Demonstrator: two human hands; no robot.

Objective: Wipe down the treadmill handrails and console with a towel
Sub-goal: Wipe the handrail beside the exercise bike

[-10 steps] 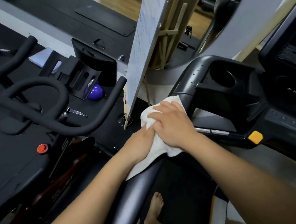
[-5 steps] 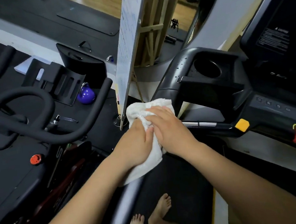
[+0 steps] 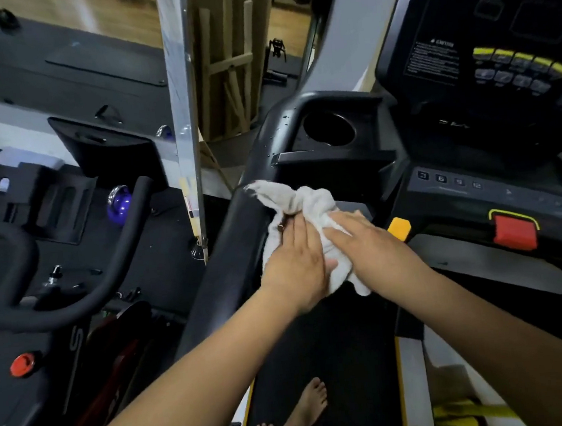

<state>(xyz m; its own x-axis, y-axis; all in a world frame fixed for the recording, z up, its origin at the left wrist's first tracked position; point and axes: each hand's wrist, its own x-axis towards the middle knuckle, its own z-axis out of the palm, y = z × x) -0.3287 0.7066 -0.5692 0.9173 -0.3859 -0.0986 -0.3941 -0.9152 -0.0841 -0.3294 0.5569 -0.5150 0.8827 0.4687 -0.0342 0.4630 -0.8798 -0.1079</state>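
Nearest, I am seeing two bare feet [image 3: 293, 424] standing on the treadmill belt [image 3: 320, 353]. To the left, the black handlebar [image 3: 75, 301] of an exercise bike is sitting well apart from the left handrail [image 3: 220, 270]. On that handrail I am watching both hands working a white towel [image 3: 299, 204]: the left hand [image 3: 298, 266] is lying flat with straight fingers pressing the cloth, and the right hand [image 3: 368, 242] is resting on it too, though I cannot tell how its fingers are curling. Beyond, the round cup holder [image 3: 330, 129] is showing only its dark inside, beside the console [image 3: 484, 56], with a red stop button [image 3: 514, 231] below it
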